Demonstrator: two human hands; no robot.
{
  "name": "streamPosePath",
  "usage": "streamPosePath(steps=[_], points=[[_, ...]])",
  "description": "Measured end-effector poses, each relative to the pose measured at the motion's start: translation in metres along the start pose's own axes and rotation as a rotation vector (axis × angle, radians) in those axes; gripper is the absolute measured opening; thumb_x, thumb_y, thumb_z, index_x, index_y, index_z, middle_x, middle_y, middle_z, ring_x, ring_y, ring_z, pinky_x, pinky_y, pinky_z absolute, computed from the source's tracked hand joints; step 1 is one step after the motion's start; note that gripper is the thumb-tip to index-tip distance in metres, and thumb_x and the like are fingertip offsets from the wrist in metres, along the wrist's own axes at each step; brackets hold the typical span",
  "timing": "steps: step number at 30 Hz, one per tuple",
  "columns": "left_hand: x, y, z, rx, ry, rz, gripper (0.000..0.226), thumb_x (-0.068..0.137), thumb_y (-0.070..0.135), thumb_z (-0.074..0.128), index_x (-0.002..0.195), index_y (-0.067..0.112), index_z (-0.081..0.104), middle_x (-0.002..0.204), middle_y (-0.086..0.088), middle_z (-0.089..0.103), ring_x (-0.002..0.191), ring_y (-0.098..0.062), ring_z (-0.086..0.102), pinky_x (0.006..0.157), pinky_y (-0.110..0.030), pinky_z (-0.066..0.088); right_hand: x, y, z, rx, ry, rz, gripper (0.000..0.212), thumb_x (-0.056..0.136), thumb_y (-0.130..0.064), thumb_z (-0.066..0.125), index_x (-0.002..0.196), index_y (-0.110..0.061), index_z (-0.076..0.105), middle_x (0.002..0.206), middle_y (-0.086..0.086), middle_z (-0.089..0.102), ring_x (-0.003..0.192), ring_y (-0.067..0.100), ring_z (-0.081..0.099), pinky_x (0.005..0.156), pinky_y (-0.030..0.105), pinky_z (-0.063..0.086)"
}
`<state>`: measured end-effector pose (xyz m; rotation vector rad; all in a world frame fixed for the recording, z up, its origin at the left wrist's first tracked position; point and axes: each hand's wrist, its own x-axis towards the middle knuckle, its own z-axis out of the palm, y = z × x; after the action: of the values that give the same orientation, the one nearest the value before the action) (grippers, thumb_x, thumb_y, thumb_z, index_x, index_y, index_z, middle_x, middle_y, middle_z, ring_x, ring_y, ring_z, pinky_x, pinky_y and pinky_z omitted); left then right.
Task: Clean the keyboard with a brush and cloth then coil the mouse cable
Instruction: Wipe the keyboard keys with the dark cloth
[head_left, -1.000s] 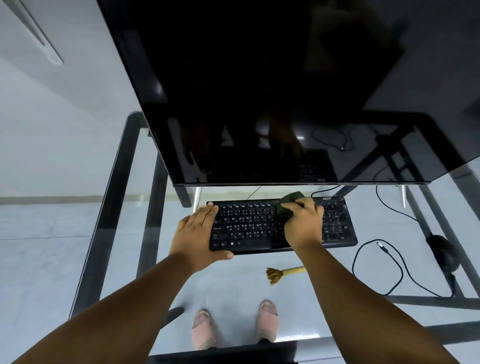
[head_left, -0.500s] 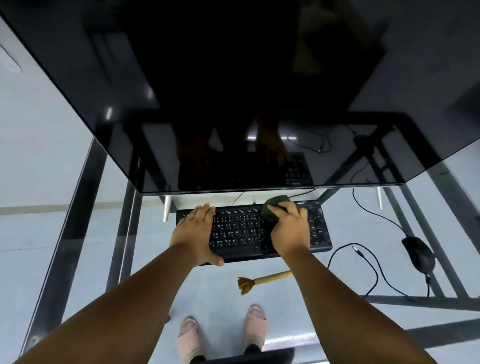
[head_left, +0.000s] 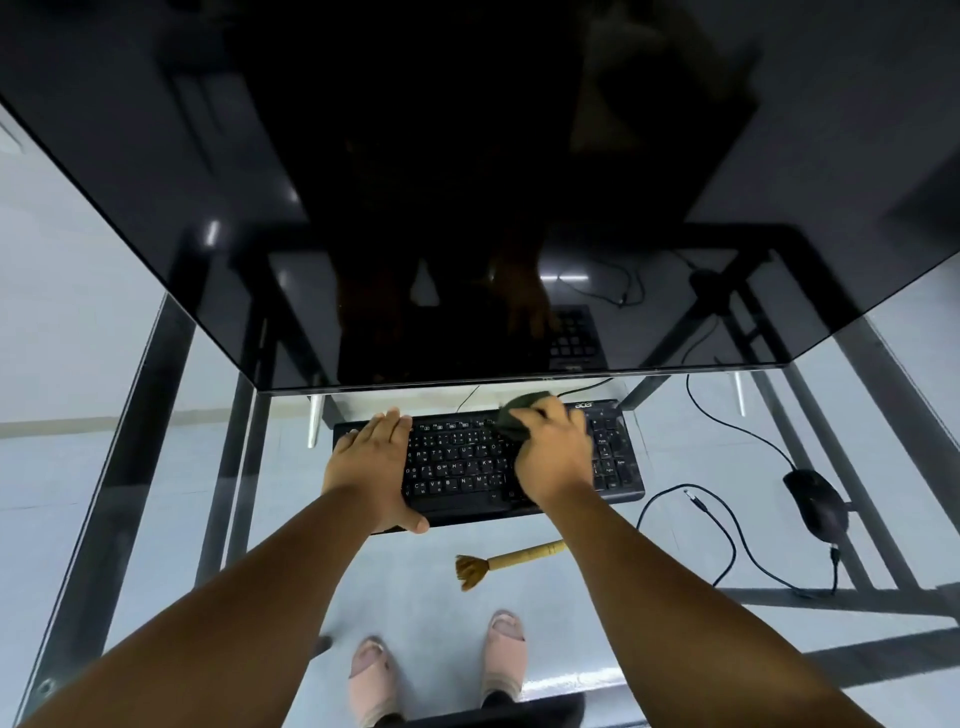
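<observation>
Two hands work: left hand (head_left: 371, 467) flat, fingers open, steadying the light black plastic keyboard (head_left: 462, 465); right hand (head_left: 553, 457) fingers gripping a soft dark cloth (head_left: 517, 415) — bunch it firmly.

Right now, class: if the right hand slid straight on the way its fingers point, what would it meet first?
The right hand, pressing the cloth on the keyboard, points away toward the monitor. Past the keyboard's far edge, it would probably meet the monitor's base area first; depth is unclear.

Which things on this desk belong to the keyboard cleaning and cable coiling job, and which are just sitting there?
Part of the job: keyboard, cloth under the right hand, left hand steadying the keyboard, brush, mouse, mouse cable.

Just there: monitor, glass desk.
</observation>
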<state>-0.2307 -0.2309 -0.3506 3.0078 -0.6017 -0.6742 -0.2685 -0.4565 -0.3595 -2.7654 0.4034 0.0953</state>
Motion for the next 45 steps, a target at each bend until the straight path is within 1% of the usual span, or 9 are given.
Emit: streamPosePath(steps=[2, 4, 11, 18, 23, 29, 35, 41, 45], points=[[0.0, 0.001, -0.001, 0.004, -0.011, -0.004, 0.137, 0.055, 0.069, 0.078, 0.155, 0.015, -0.001, 0.164, -0.003, 0.0, 0.15, -0.021, 0.003, 0.121, -0.04, 0.009, -0.002, 0.015, -0.005, 0.052, 0.051, 0.171, 0.057, 0.08, -0.002, 0.051, 0.127, -0.033, 0.058, 0.131, -0.003, 0.045, 0.112, 0.026, 0.036, 0.093, 0.047, 0.043], [0.001, 0.003, -0.001, 0.006, -0.018, -0.009, 0.138, 0.055, 0.07, 0.077, 0.155, 0.015, -0.001, 0.164, -0.004, 0.0, 0.15, -0.022, 0.002, 0.121, -0.04, 0.009, -0.004, 0.018, -0.007, 0.075, 0.064, 0.214, 0.056, 0.08, -0.002, 0.051, 0.127, -0.032, 0.059, 0.131, -0.002, 0.044, 0.112, 0.029, 0.034, 0.092, 0.05, 0.044], [-0.002, 0.006, 0.006, -0.009, -0.028, -0.035, 0.146, 0.051, 0.073, 0.075, 0.153, 0.013, -0.009, 0.163, -0.005, -0.009, 0.15, -0.022, -0.007, 0.12, -0.043, 0.004, -0.015, -0.005, 0.006, 0.042, -0.023, -0.094, 0.052, 0.081, -0.001, 0.054, 0.125, -0.027, 0.062, 0.126, -0.005, 0.046, 0.105, 0.023, 0.034, 0.095, 0.038, 0.045], [0.0, 0.002, 0.006, -0.008, -0.047, -0.03, 0.147, 0.05, 0.066, 0.082, 0.154, 0.016, -0.01, 0.163, -0.001, -0.009, 0.15, -0.019, -0.006, 0.12, -0.042, 0.004, -0.019, -0.008, 0.005, 0.13, 0.111, 0.195, 0.041, 0.083, -0.004, 0.05, 0.117, -0.02, 0.067, 0.126, 0.005, 0.047, 0.105, 0.03, 0.038, 0.088, 0.032, 0.042], [-0.001, -0.002, 0.006, -0.009, -0.049, -0.019, 0.147, 0.05, 0.063, 0.084, 0.153, 0.019, -0.01, 0.163, 0.003, -0.01, 0.15, -0.016, -0.007, 0.12, -0.043, 0.004, -0.019, -0.038, 0.015, 0.113, -0.01, -0.051, 0.043, 0.082, -0.004, 0.055, 0.122, -0.02, 0.064, 0.122, 0.002, 0.046, 0.105, 0.024, 0.034, 0.097, 0.032, 0.043], [-0.004, -0.008, 0.009, -0.032, -0.008, -0.065, 0.148, 0.045, 0.069, 0.081, 0.153, 0.023, -0.009, 0.163, 0.003, -0.009, 0.15, -0.017, -0.006, 0.12, -0.045, 0.004, -0.019, -0.038, 0.016, 0.124, 0.056, 0.119, 0.039, 0.082, -0.005, 0.052, 0.116, -0.019, 0.065, 0.124, 0.007, 0.045, 0.106, 0.028, 0.037, 0.093, 0.032, 0.042], [-0.008, -0.016, 0.012, -0.077, 0.002, -0.089, 0.15, 0.043, 0.073, 0.078, 0.153, 0.021, -0.009, 0.163, 0.003, -0.008, 0.15, -0.017, -0.007, 0.119, -0.046, 0.002, -0.019, -0.061, 0.018, 0.119, -0.048, -0.104, 0.043, 0.082, -0.002, 0.054, 0.119, -0.02, 0.064, 0.12, 0.002, 0.043, 0.106, 0.023, 0.033, 0.093, 0.031, 0.043], [-0.008, -0.025, 0.009, -0.032, -0.034, -0.045, 0.15, 0.047, 0.071, 0.08, 0.153, 0.022, -0.015, 0.163, 0.004, -0.011, 0.15, -0.014, -0.007, 0.118, -0.044, -0.001, -0.022, -0.045, 0.018, 0.134, 0.107, 0.107, 0.042, 0.081, 0.002, 0.049, 0.111, -0.019, 0.069, 0.119, 0.007, 0.048, 0.101, 0.028, 0.036, 0.09, 0.034, 0.043], [-0.007, -0.024, 0.009, -0.033, -0.026, -0.043, 0.15, 0.046, 0.07, 0.08, 0.153, 0.022, -0.013, 0.163, 0.004, -0.01, 0.15, -0.015, -0.005, 0.119, -0.044, 0.002, -0.028, -0.05, 0.021, 0.077, 0.001, -0.157, 0.048, 0.08, 0.004, 0.051, 0.116, -0.022, 0.069, 0.117, -0.001, 0.049, 0.101, 0.023, 0.035, 0.091, 0.03, 0.044]])
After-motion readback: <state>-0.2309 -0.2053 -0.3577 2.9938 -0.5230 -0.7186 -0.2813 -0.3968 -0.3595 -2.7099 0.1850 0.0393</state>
